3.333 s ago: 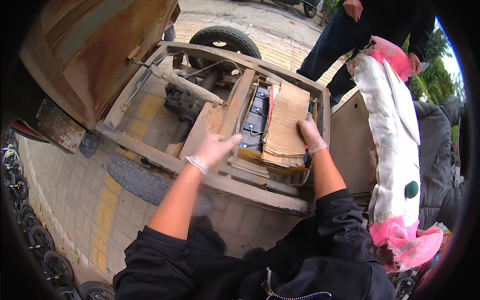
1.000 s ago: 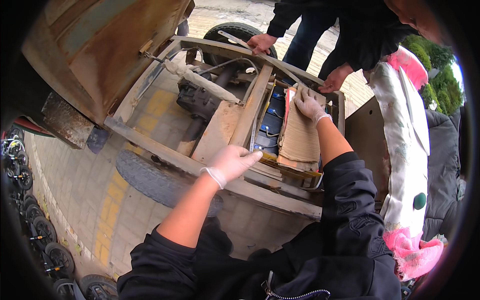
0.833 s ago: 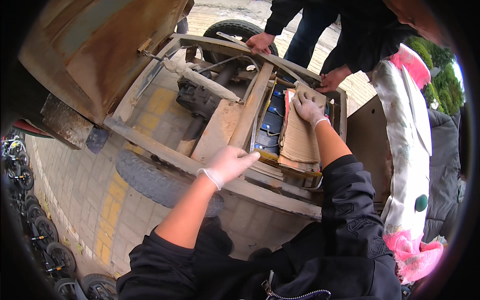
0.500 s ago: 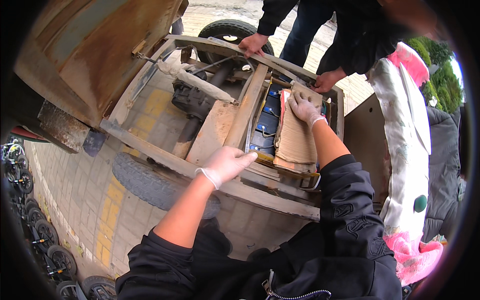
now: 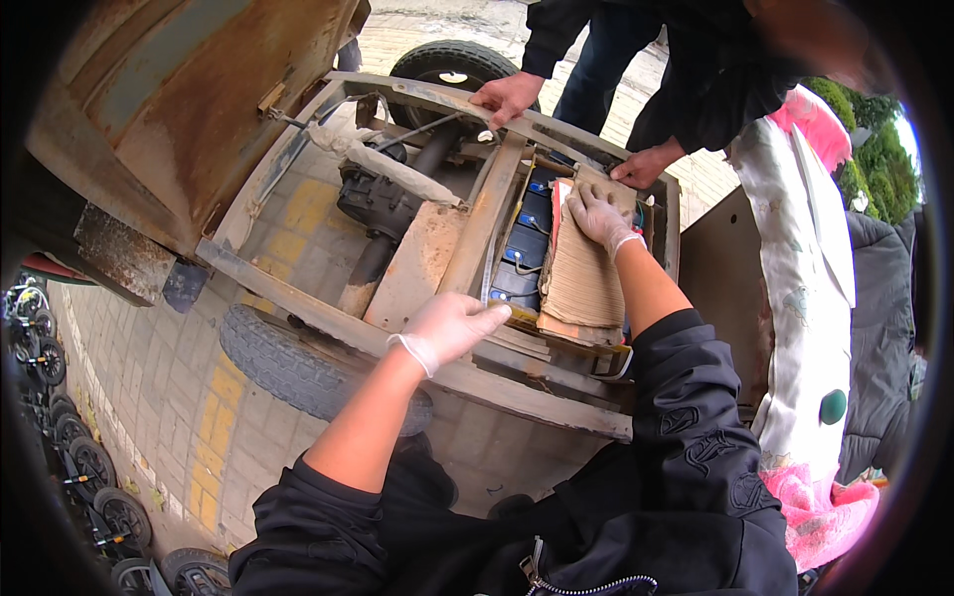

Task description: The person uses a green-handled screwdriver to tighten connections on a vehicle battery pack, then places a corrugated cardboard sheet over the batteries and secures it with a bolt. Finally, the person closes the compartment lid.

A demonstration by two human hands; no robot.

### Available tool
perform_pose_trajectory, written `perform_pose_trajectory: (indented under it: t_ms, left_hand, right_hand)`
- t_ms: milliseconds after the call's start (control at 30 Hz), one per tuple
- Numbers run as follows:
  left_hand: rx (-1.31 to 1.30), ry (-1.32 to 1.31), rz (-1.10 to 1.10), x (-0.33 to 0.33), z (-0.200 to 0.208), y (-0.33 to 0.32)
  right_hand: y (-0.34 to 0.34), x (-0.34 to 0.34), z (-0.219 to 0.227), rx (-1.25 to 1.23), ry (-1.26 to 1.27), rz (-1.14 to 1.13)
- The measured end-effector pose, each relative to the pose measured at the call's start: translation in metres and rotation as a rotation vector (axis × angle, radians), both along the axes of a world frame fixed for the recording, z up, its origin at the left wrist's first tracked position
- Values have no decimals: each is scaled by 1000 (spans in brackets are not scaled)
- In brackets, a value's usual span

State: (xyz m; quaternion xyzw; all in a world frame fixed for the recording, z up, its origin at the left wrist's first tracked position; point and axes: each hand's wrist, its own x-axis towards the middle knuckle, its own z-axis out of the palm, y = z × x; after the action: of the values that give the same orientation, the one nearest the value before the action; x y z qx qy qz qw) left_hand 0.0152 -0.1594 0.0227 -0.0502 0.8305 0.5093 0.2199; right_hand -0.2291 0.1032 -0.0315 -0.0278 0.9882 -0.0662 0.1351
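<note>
The ribbed cardboard point(image 5: 581, 278) lies over part of the batteries point(image 5: 524, 238) inside the metal frame point(image 5: 537, 402), leaving blue-marked battery tops bare at its nine o'clock. The gloved right hand point(image 5: 599, 215) rests open, palm down, on the cardboard's twelve o'clock end; 3.3 seconds ago it was at the three o'clock edge. At the cardboard's eight o'clock, the gloved left hand point(image 5: 447, 328) has its fingers curled and thumb out beside the crossbar point(image 5: 487, 214); whether it grips anything, I cannot tell. A co-worker, upright with hands off the frame in the earliest view, now bends over it, one hand point(image 5: 509, 95) on the far rail at eleven o'clock and the other point(image 5: 644, 165) at one o'clock. Farther out are a wheel point(image 5: 452, 65) at eleven, a rusty panel point(image 5: 169, 109) at ten and white padding point(image 5: 795, 298) at three.
</note>
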Motion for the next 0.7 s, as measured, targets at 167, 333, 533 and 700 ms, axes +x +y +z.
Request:
perform_pose_trajectory:
  t_ms: [167, 333, 533, 700]
  left_hand:
    - [-49, -23, -15, -1, 0, 2]
    - [21, 61, 110, -2, -2, 4]
    - [131, 109, 316, -11, 7, -2]
    - [108, 73, 296, -10, 15, -1]
  right_hand:
    - [-1, -4, 1, 35, -29, -10]
    - [-3, -7, 3, 32, -41, -7]
    - [-1, -13, 5, 29, -59, 8]
    - [3, -17, 0, -1, -44, 5]
